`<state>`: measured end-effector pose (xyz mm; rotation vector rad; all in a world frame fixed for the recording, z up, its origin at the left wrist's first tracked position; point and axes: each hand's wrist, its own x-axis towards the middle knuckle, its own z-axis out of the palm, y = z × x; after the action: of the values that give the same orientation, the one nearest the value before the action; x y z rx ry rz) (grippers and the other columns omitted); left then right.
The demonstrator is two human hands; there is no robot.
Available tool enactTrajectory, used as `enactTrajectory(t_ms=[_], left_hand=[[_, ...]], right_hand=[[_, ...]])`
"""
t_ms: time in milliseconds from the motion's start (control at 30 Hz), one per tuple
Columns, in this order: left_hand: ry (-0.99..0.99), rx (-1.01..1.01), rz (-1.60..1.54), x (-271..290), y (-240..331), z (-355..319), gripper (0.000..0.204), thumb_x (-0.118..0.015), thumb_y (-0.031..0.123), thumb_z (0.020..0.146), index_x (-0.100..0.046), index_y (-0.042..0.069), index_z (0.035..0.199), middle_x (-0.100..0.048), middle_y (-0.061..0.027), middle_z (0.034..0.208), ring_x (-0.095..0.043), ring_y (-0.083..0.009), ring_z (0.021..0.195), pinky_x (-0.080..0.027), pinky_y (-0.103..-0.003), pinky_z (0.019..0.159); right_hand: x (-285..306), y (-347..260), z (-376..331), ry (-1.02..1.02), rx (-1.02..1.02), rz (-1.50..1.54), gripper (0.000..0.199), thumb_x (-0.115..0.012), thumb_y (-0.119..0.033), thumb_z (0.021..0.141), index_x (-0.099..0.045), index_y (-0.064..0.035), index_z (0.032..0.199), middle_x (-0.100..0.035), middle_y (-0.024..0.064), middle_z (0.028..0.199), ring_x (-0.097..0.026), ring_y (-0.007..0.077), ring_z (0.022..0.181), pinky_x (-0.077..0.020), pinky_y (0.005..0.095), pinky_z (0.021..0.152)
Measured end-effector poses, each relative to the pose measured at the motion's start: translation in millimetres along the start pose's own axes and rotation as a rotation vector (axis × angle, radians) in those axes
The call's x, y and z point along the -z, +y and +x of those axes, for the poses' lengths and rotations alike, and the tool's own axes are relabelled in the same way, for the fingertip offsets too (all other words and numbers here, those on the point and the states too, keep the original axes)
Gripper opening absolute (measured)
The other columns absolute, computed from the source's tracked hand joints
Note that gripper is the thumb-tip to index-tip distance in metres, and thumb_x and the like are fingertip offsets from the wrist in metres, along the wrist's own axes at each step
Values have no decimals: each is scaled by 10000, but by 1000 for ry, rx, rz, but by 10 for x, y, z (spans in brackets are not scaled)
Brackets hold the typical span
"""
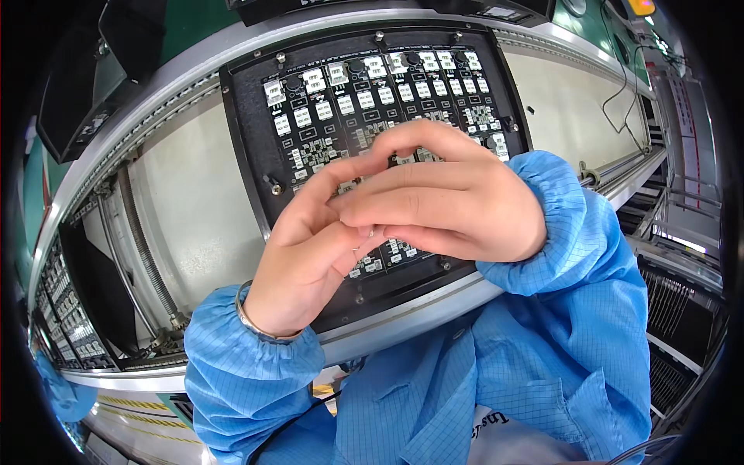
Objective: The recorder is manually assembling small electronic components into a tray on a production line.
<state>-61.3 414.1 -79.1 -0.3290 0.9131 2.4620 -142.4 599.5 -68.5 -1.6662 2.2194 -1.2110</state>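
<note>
My left hand (306, 236) and my right hand (457, 198) meet above a black framed tray (256, 167), their fingertips pressed together. Between the fingertips shows a tiny pale, shiny bit, too small to name. Both hands are closed, with the fingers curled toward each other and a gap under the raised index fingers. Below them in the tray lies a black circuit board panel (350, 128) with rows of white connectors and many small parts. The hands hide the middle of the panel. A thin metal bangle (246, 314) circles my left wrist.
The tray rests on a conveyor with metal rails (411, 314) at front and back. At the left, another tray of boards (74, 310) stands beside a threaded rod (139, 240). A thin cable (620, 116) lies at the right, near metal racks (674, 298). Dark equipment borders the back.
</note>
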Motion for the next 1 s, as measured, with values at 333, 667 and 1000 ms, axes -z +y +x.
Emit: enactTrajectory(t_ms=[333, 667, 1000], left_hand=[[-94, 77, 115, -17, -9, 26, 532, -416, -37, 877, -293, -18, 1394, -477, -199, 1321, -495, -309, 1215, -376, -423, 1054], [-93, 83, 148, -95, 28, 54, 512, -449, 47, 878, -340, -18, 1374, -457, -245, 1336, -511, -312, 1199, -424, -348, 1002], [-68, 63, 152, -123, 46, 70, 502, -453, 37, 873, -357, -26, 1362, -476, -251, 1313, -535, -297, 1172, -440, -321, 990]], right_hand=[[100, -11, -53, 42, 34, -106, 227, -659, 13, 684, -654, -9, 910, -637, 165, 969, -627, 278, 754, -524, 323, 665], [506, 277, -120, 225, -312, 291, 245, -476, 136, 804, -636, 53, 971, -561, 155, 1143, -605, 178, 944, -509, 281, 796], [672, 903, -123, 36, -326, -314, 269, -619, 44, 764, -625, -31, 1022, -629, 68, 972, -614, 188, 881, -498, 284, 781]])
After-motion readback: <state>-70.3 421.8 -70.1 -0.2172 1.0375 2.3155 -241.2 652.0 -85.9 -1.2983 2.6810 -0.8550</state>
